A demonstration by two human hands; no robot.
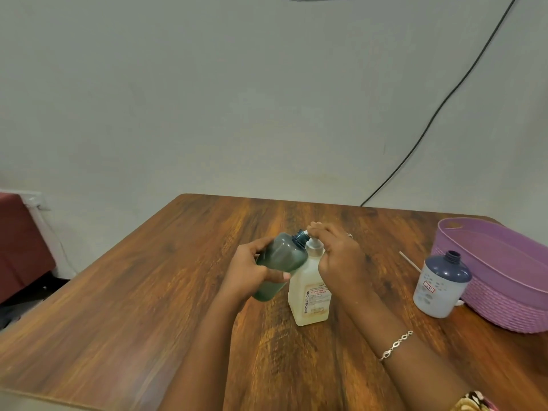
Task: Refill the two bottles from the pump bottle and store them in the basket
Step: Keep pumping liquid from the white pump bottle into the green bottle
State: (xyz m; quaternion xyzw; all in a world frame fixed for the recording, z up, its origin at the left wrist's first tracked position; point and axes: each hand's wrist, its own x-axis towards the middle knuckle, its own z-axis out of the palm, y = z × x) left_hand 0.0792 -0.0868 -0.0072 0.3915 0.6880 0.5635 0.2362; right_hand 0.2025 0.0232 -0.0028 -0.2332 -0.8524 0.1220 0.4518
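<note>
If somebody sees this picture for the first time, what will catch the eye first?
The middle of the wooden table draws the eye: the left hand holds a dark bottle tilted, its open neck at the pump bottle, and the right hand covers the pump head. At the right, a second uncapped bottle stands beside a purple basket.

On table point(148, 292), tilted bottle point(280, 264) left of pump bottle point(311, 295), second bottle point(440, 287) right, perhaps touching basket point(510, 298) behind
</note>
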